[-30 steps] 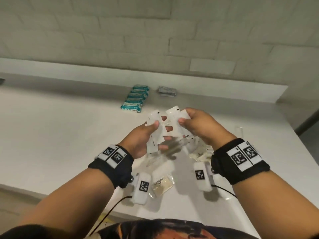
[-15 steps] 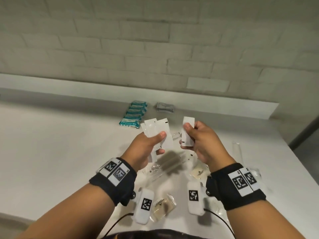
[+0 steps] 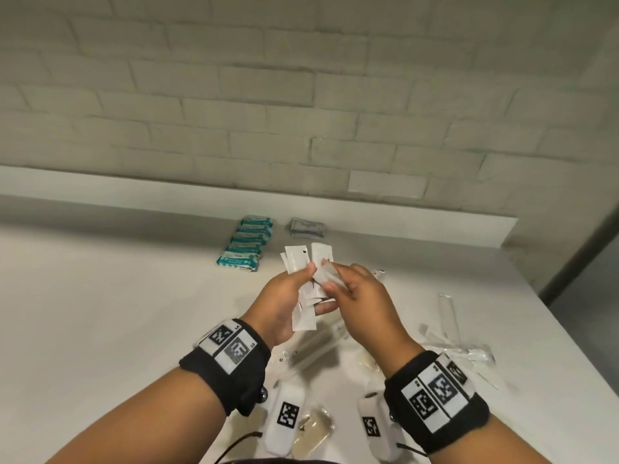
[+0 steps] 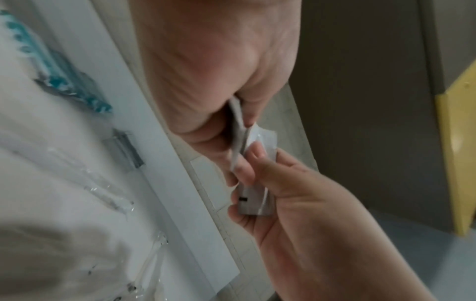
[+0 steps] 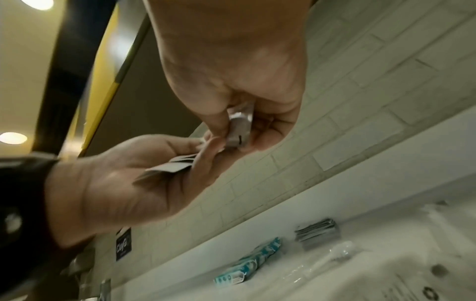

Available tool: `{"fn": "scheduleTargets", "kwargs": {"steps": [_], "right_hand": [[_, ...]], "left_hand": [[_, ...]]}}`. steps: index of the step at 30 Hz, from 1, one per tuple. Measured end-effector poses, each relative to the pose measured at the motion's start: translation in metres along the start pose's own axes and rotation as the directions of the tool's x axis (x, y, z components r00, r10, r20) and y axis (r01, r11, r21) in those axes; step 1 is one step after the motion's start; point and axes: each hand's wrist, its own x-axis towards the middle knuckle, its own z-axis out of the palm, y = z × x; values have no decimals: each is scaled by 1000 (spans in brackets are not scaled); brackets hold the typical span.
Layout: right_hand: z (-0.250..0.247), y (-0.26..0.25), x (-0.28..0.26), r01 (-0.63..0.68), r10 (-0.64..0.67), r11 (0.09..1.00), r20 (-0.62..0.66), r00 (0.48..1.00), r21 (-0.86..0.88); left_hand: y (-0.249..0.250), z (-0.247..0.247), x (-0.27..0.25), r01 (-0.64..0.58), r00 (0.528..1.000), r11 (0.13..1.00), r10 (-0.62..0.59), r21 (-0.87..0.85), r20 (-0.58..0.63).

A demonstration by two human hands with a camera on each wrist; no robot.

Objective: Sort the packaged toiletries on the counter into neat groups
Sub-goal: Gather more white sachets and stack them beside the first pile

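Now right hand against left-hand sachets.

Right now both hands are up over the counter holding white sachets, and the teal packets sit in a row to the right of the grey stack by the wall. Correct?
Not quite: the head view shows the teal packets to the left of the grey stack. The rest holds: left hand and right hand both hold white sachets above the counter.

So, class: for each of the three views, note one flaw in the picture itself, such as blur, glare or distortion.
Head view: wide-angle bending of the wall bricks, with slight blur on the hands. Left wrist view: motion blur smears the teal packs and the clear wrappers. Right wrist view: ceiling lights glare, and the counter is overexposed and soft.
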Motion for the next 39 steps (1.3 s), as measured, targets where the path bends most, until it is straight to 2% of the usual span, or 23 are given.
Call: {"fn": "scheduleTargets", "kwargs": {"steps": [3,4,8,12,13,15,17,19,21,25,29,32,35,37,38,39], "right_hand": [[-5,4,0,-2,5,998,38,999,-61],[-6,5,0,-5,5,999,10,1000,-39],[-16,7,1,-74,113,971,-166,980,226],[-26,9,8,-129,201,954,-256,946,272],[-27,8,8,-84,161,962,-286,945,261],[-29,3,3,116,-64,984,-340,938,135],[-29,4,-1,309,-318,948,-266,910,-77],[-29,9,-3,386,-417,896,-117,901,-220],[-30,15,-2,407,-434,868,-38,900,-284],[-34,20,-3,364,-372,915,-17,928,-172],[-34,12,-6,171,-165,976,-59,985,138],[-34,5,-2,22,10,938,-89,996,347],[-36,-2,1,-9,65,899,-112,992,438],[-35,-3,3,-36,87,910,-105,991,412],[-34,-2,4,-36,74,948,-112,991,315],[-34,0,4,-25,44,990,-134,990,138]], "left_hand": [[1,-3,-3,21,999,1000,-21,-7,27],[0,-3,-3,4,1000,999,-5,35,10],[3,-4,-6,-30,998,991,36,134,-49],[6,-3,-11,-5,1000,988,9,152,-29],[7,-3,-12,11,1000,988,-9,156,-17],[8,-1,-14,62,998,982,-67,181,22],[10,2,-17,99,991,979,-113,179,69],[14,5,-20,108,986,984,-124,144,108],[18,5,-21,83,986,986,-102,145,128],[18,2,-20,14,987,956,-61,292,152],[17,3,-20,-2,989,963,-38,270,140],[16,2,-19,25,984,960,-74,280,164],[16,2,-20,57,970,951,-124,304,207],[15,2,-20,73,967,940,-148,335,206],[15,2,-20,83,966,932,-162,352,201],[16,2,-19,93,964,923,-178,372,199]]}}
